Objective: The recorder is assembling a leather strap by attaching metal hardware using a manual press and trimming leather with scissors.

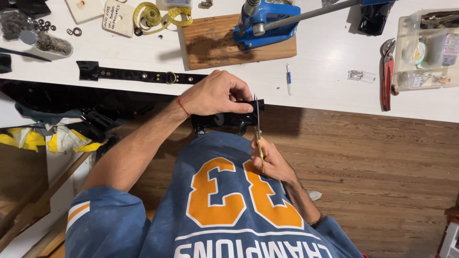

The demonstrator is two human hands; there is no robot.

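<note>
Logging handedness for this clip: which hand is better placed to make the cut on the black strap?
The right hand. It already grips the scissors, whose blades stand at the end of the black strap. The left hand is pinching that strap to steady it, so it looks committed to holding.

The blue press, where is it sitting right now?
In the head view, the blue press stands on a wooden board at the top middle of the white table, right of the yellow tape measure.

A blue press [265, 24] stands on a wooden board [215, 45] beside red pliers [387, 71].
</note>
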